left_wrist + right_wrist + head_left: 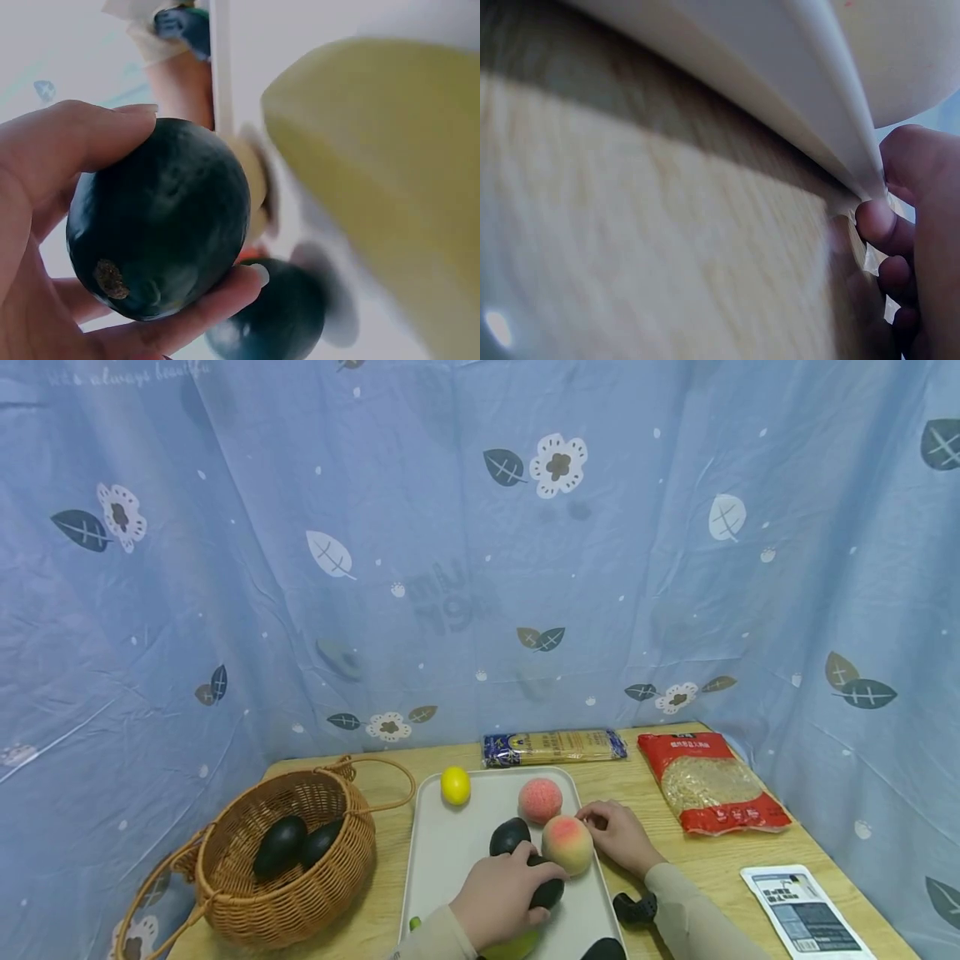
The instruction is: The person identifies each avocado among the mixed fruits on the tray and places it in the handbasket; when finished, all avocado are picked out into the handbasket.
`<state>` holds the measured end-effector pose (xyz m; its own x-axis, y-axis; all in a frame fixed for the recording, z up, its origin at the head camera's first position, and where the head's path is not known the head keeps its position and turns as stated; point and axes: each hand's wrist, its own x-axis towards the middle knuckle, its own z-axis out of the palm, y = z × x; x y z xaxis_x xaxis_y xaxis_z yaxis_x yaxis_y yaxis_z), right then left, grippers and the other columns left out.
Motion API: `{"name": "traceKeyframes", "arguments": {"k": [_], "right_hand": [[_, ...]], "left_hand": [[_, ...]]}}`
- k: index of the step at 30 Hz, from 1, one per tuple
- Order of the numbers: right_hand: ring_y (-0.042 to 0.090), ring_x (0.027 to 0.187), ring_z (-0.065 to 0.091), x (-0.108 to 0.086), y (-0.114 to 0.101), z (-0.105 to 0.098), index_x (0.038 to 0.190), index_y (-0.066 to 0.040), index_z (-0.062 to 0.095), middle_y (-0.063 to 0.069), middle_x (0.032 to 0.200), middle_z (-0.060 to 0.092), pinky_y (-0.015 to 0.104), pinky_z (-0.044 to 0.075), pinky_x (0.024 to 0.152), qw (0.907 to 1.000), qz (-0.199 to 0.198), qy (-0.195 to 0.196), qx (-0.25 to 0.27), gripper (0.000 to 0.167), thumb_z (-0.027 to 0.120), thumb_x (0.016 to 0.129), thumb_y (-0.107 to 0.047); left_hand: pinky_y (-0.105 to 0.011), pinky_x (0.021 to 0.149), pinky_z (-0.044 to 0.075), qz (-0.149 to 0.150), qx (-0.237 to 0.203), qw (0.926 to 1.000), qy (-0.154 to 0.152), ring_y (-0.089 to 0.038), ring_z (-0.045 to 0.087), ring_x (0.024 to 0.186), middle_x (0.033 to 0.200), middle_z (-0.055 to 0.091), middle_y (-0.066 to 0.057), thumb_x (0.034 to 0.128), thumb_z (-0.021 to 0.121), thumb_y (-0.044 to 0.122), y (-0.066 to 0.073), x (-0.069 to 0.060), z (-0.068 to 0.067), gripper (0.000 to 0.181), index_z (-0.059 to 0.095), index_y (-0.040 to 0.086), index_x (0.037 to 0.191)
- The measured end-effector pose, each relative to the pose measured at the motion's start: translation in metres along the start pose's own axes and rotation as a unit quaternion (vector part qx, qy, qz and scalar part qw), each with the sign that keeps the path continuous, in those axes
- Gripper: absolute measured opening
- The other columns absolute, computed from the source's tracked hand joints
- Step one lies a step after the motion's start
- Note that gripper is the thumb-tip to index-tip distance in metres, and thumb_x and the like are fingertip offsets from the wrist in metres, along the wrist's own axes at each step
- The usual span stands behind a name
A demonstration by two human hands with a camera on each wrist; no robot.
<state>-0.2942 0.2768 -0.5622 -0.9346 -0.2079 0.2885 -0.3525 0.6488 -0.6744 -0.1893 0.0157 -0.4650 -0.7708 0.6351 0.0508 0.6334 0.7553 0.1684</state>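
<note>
Wicker basket [352, 872] and white tray [442, 860]: contents

Basket: two dark avocados [280, 846]. Tray: lemon [455, 786], pink fruit [540, 800], peach [567, 847], loose avocado [509, 836] and partly hidden green-yellow fruit [513, 946]. Left hand [497, 893] grips another avocado [548, 893] over the tray; right hand [618, 837] pinches the tray's rim beside the peach.

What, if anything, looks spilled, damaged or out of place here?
Nothing stands out. The left hand grips an avocado over the tray, two more avocados lie in the basket, and no spill or tear shows on the noodle packet or red bag. The tray's near end is out of the head view.
</note>
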Motion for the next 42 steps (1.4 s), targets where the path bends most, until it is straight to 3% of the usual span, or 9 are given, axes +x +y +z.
{"name": "traceKeyframes", "arguments": {"k": [11,16,20,24,29,36,42], "right_hand": [[0.011,0.077,0.048,0.0,0.004,0.002,0.096,-0.019,0.077,-0.01,0.083,0.06,0.029,0.042,0.071,1.0,-0.001,0.0,-0.005,0.016,0.073,0.095,-0.004],[0.011,0.077,0.049,-0.001,0.005,0.004,0.097,-0.02,0.077,-0.01,0.082,0.061,0.03,0.043,0.071,1.0,0.007,-0.006,0.003,0.017,0.072,0.096,-0.004],[0.011,0.077,0.05,0.0,0.004,0.004,0.097,-0.019,0.077,-0.01,0.082,0.061,0.03,0.043,0.072,0.9999,0.012,-0.009,0.003,0.017,0.071,0.096,-0.003],[0.012,0.079,0.05,0.002,0.003,0.002,0.097,-0.019,0.076,-0.01,0.083,0.061,0.03,0.043,0.074,0.9996,0.023,-0.015,0.0,0.016,0.072,0.096,-0.004],[0.012,0.078,0.05,0.002,0.002,0.002,0.097,-0.018,0.076,-0.009,0.082,0.061,0.03,0.043,0.073,0.9996,0.024,-0.013,0.006,0.017,0.072,0.096,-0.002],[0.011,0.076,0.049,0.001,0.004,0.004,0.096,-0.019,0.077,-0.01,0.081,0.06,0.029,0.042,0.071,0.9998,0.017,-0.007,0.008,0.019,0.072,0.096,0.0],[0.01,0.076,0.049,0.002,0.003,0.002,0.096,-0.019,0.077,-0.01,0.082,0.061,0.029,0.043,0.071,0.9999,0.014,-0.006,0.006,0.02,0.071,0.096,0.0]], "left_hand": [[-0.03,0.059,0.051,-0.043,-0.031,0.9968,0.06,-0.011,0.061,0.07,0.116,0.064,-0.005,0.0902,0.084,0.038,-0.013,-0.019,-0.04,0.049,0.065,0.041,0.135],[-0.034,0.061,0.052,-0.06,-0.034,0.9916,0.11,-0.014,0.062,0.068,0.125,0.064,-0.008,0.0908,0.083,0.04,-0.024,-0.03,-0.059,0.048,0.066,0.038,0.136],[-0.035,0.058,0.052,-0.087,-0.041,0.9856,0.139,-0.015,0.06,0.063,0.125,0.063,-0.01,0.0895,0.085,0.039,-0.037,-0.04,-0.074,0.05,0.067,0.034,0.136],[-0.029,0.048,0.044,-0.114,-0.047,0.9779,0.169,-0.009,0.051,0.053,0.13,0.06,-0.014,0.0894,0.085,0.037,-0.047,-0.052,-0.087,0.052,0.066,0.033,0.138],[-0.027,0.046,0.041,-0.144,-0.024,0.9663,0.212,-0.008,0.05,0.05,0.128,0.062,-0.012,0.0864,0.088,0.035,-0.059,-0.066,-0.098,0.054,0.068,0.032,0.136],[-0.033,0.051,0.047,-0.208,-0.032,0.9523,0.221,-0.012,0.055,0.057,0.128,0.061,-0.01,0.0873,0.088,0.037,-0.08,-0.086,-0.107,0.055,0.067,0.033,0.138],[-0.036,0.049,0.047,-0.255,-0.027,0.9402,0.224,-0.013,0.054,0.052,0.133,0.059,-0.019,0.0876,0.087,0.038,-0.099,-0.108,-0.106,0.058,0.065,0.031,0.141]]}}
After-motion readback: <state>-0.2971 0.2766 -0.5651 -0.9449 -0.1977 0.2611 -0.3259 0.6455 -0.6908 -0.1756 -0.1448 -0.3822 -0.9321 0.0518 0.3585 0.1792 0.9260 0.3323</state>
